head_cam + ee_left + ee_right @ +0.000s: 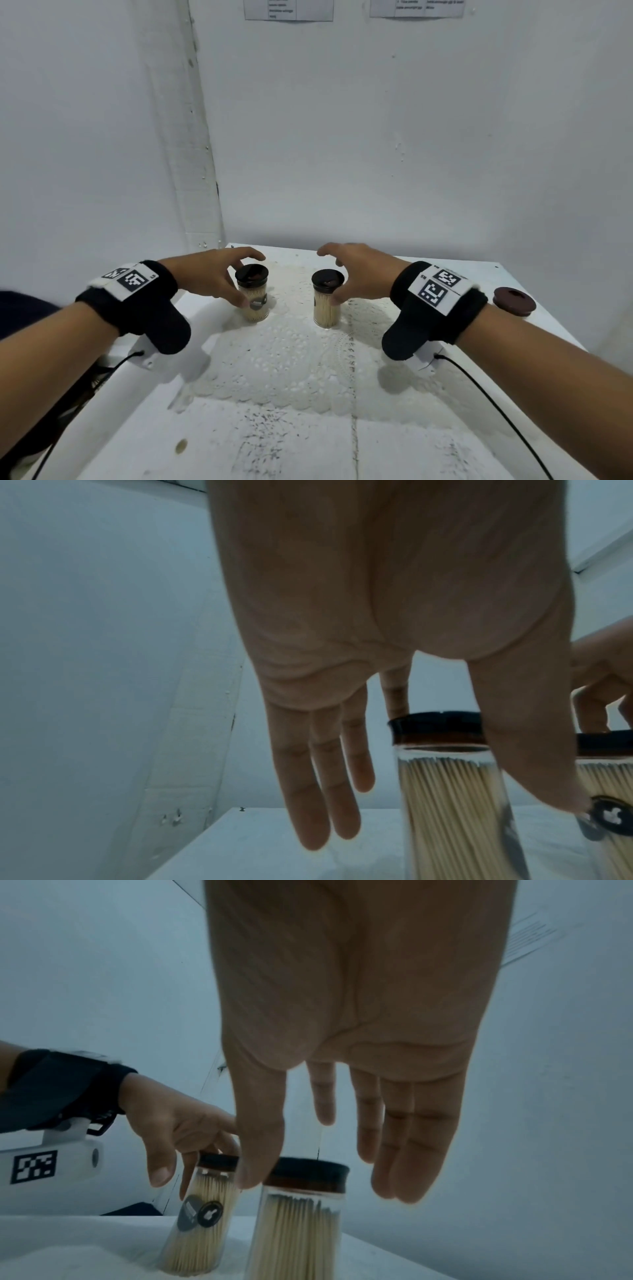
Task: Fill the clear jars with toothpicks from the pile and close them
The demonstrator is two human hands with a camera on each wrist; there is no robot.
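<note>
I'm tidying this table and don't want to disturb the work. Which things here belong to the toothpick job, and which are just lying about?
Belongs to the job:
- left jar, full, lid on
- right jar, full, lid on
- left hand and right hand, open beside them

Lying about:
- brown disc at the table's right edge
- lace mat
- wall papers

No legible text on papers (288,10) or labels.

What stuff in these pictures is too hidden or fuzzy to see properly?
- Head view: the papers on the wall are cut off by the top edge, their print too small to read.
- Head view: the left hand covers part of the left jar, so whether its thumb touches the glass is unclear.
- Left wrist view: the left thumb hides most of the right jar.
</note>
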